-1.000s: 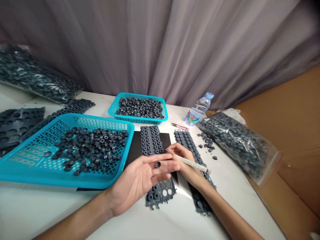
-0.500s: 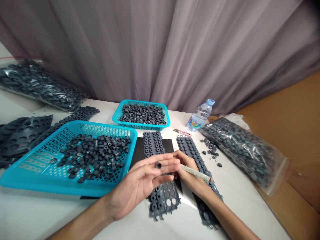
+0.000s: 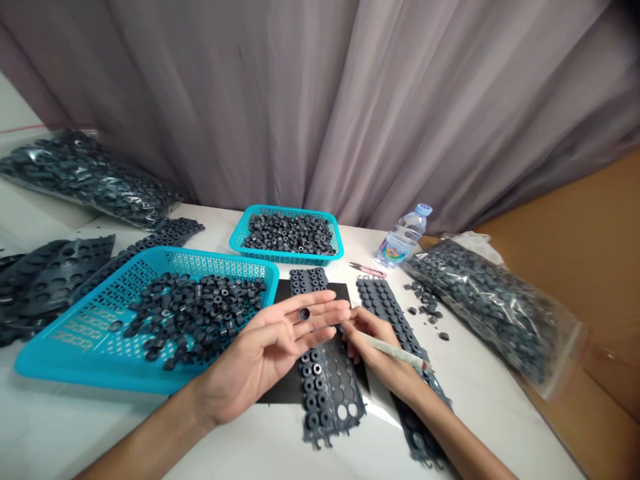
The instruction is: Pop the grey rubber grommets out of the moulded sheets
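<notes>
My left hand (image 3: pixel 273 347) is palm up with its fingers stretched out, and a small dark ring (image 3: pixel 303 313) rests on the fingers. It hovers over a grey moulded strip of rings (image 3: pixel 325 387) lying on a black mat (image 3: pixel 280 387). My right hand (image 3: pixel 373 340) is closed around a white stick-like tool (image 3: pixel 395 352), its fingertips close to my left fingertips and over the strip. A second grey strip (image 3: pixel 387 307) lies to the right of it.
A large blue basket (image 3: pixel 65 363) of loose dark rings stands at the left, a smaller one (image 3: pixel 240 237) at the back. Bags of rings (image 3: pixel 493 307) lie right and far left. A water bottle (image 3: pixel 403 237), pink snips (image 3: pixel 367 269) and grey sheets (image 3: pixel 50 273) are around.
My left hand has drifted left and up with the ring still on its fingers. The view has shifted, so everything on the table sits lower and further right.
</notes>
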Demonstrator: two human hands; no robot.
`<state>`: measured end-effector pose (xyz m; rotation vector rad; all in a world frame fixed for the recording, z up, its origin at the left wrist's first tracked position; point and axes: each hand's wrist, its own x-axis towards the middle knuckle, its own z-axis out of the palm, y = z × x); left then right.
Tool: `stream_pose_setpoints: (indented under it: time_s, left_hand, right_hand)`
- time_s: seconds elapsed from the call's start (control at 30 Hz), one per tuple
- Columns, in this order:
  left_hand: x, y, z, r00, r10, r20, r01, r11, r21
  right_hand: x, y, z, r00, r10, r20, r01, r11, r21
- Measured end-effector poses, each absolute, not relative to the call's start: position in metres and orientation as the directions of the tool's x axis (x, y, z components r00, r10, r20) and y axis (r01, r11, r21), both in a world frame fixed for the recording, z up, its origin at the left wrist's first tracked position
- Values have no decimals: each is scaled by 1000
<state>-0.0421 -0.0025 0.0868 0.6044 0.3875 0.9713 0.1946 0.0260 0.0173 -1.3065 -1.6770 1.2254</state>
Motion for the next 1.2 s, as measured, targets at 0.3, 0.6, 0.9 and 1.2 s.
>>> stream_pose_setpoints:
  time_s: [0.3, 0.6, 0.9, 1.2]
  left_hand:
    - [-48, 3, 88, 514, 857, -27, -720, 448, 530]
    - [-54, 7, 97, 524, 849, -74, -723, 489, 488]
    - [-54, 5, 94, 493, 867, -67, -716, 448, 535]
    - [-58, 2, 89, 350, 920, -175, -573, 358, 738]
  right_hand:
    - [197, 27, 12, -294, 956, -19, 333, 84, -939]
    - [196, 27, 12, -303, 953, -25, 331, 81, -940]
    - [197, 27, 11, -300, 954, -27, 341, 80, -937]
    - [195, 28, 8, -281, 959, -30, 335, 69, -940]
